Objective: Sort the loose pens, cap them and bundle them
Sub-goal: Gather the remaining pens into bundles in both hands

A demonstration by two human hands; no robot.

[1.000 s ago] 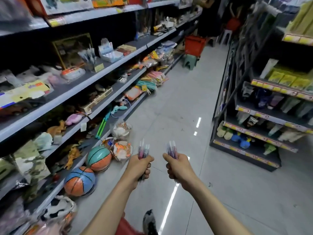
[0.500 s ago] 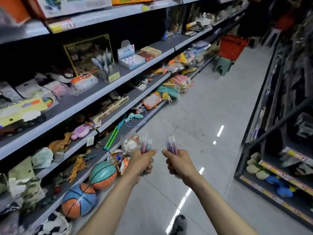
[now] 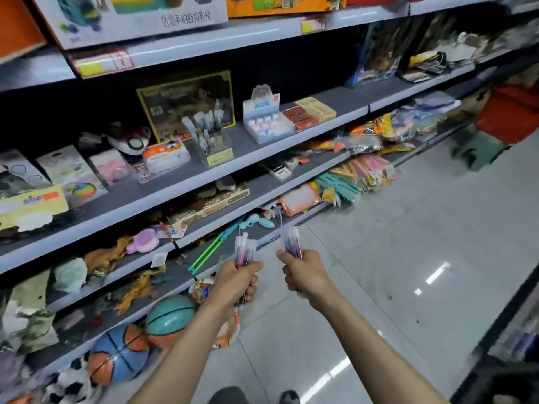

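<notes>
Since the left hand (image 3: 236,278) and right hand (image 3: 303,275) each clench unbanded clear plastic pens (image 3: 245,252), slack fingers (image 3: 251,288) could scatter them across the pale tiled floor (image 3: 408,258).

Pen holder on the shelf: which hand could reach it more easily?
Likely the left hand: it grips pens on the shelf side, nearer the pen holder; the right hand sits farther out.

Bright overhead light, glare streaks on floor (image 3: 393,258), blurred and bowed edges
</notes>
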